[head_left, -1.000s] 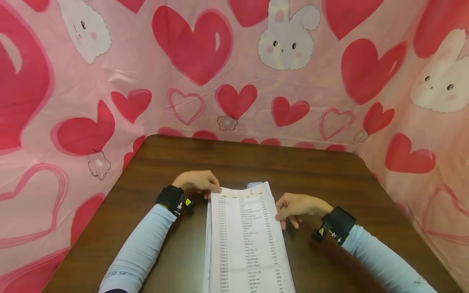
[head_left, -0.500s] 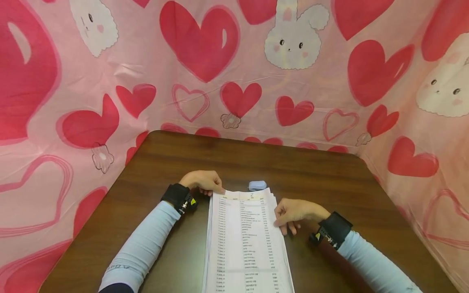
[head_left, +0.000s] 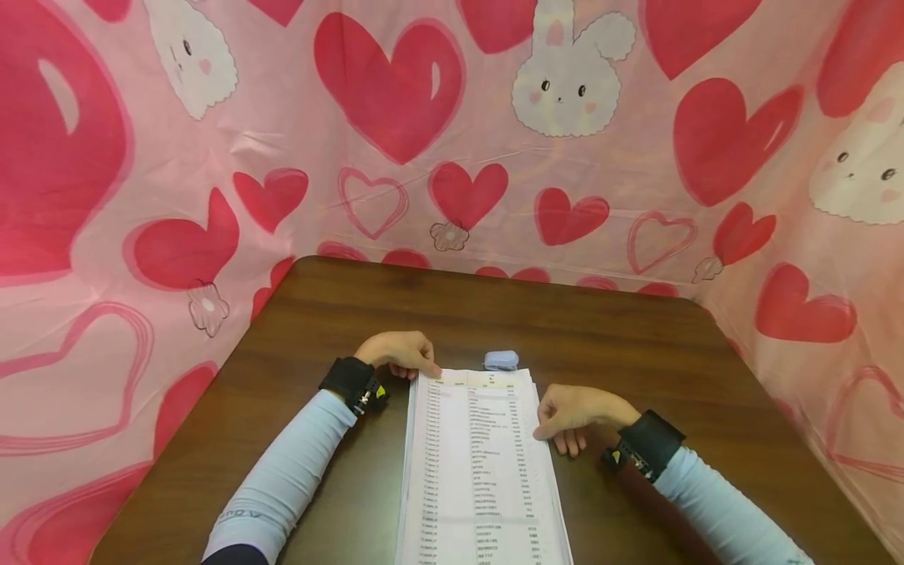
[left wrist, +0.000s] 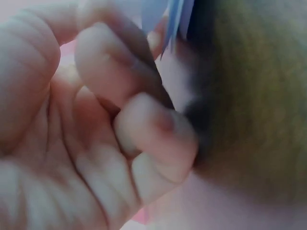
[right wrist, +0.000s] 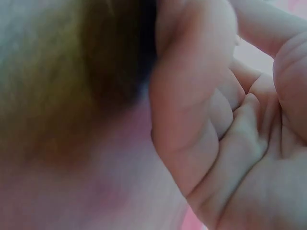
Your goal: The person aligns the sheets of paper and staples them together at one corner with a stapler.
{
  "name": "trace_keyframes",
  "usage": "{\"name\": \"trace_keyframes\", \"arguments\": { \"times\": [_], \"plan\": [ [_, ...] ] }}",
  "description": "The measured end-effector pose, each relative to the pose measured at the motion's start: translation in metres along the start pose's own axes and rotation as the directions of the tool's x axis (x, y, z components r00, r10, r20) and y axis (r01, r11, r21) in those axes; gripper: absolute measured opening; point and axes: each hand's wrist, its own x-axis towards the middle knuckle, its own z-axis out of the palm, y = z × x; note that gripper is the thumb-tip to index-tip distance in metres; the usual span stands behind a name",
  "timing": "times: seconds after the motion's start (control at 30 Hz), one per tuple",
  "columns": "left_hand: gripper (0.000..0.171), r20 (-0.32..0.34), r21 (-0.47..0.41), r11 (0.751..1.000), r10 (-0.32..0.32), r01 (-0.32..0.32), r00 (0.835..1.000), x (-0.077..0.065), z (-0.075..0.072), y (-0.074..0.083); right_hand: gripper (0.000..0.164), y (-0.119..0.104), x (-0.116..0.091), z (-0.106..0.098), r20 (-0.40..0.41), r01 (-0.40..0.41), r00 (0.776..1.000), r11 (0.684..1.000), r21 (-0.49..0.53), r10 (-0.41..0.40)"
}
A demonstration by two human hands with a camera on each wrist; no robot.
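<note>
A stack of white paper sheets point(head_left: 487, 471) printed with a table of text runs toward the person, over the lower middle of the head view. Its top left corner is pinched by the left hand point(head_left: 402, 353), thumb on top. On the right edge, a little below the top corner, the right hand point(head_left: 582, 412) pinches the stack between thumb and fingers. In the left wrist view several sheet edges point(left wrist: 175, 24) show beyond the curled fingers. The right wrist view shows curled fingers and palm, with the paper out of sight.
A small pale blue object point(head_left: 501, 360), rounded like a mini stapler, lies just behind the stack's top edge. The brown wooden table point(head_left: 339, 298) extends around it. A pink curtain with hearts and rabbits point(head_left: 395, 86) encloses the back and sides.
The stack's top edge has come down and straightened from a slight curve, exposing more of the pale blue object behind it. Both hands keep their grip on the paper.
</note>
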Motion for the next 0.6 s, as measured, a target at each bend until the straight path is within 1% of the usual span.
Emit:
{"name": "trace_keyframes", "arguments": {
  "times": [0.1,0.2,0.27,0.33,0.43,0.5,0.6],
  "plan": [
    [0.024,-0.004,0.021,1.000,0.013,-0.013,1.000,-0.004,-0.005,0.001,0.025,0.001,-0.002,-0.004,-0.024,0.006,1.000,1.000,0.009,-0.006],
    [0.025,-0.022,0.050,0.999,0.017,-0.016,1.000,-0.009,-0.012,0.004,0.028,0.001,-0.004,-0.009,-0.087,-0.015,0.996,1.000,0.012,0.015],
    [0.028,-0.028,0.056,0.998,-0.012,0.013,1.000,-0.014,-0.016,0.005,0.032,0.001,-0.005,-0.012,-0.143,-0.031,0.989,0.999,0.024,0.034],
    [0.032,-0.028,0.053,0.997,-0.058,0.060,0.998,-0.017,-0.019,0.006,0.035,0.001,-0.005,-0.016,-0.198,-0.048,0.979,0.998,0.050,0.057],
    [0.038,-0.007,0.035,0.993,-0.111,0.111,0.994,-0.020,-0.019,0.007,0.036,0.003,-0.005,-0.020,-0.257,-0.051,0.964,0.994,0.097,0.075],
    [0.040,0.008,0.011,0.993,-0.119,0.119,0.993,-0.019,-0.017,0.006,0.035,0.005,-0.003,-0.021,-0.273,-0.056,0.958,0.990,0.133,0.091],
    [0.040,0.028,-0.026,0.994,-0.106,0.107,0.994,-0.017,-0.013,0.005,0.036,0.010,-0.001,-0.020,-0.272,-0.047,0.957,0.976,0.214,0.106]
  ]
}}
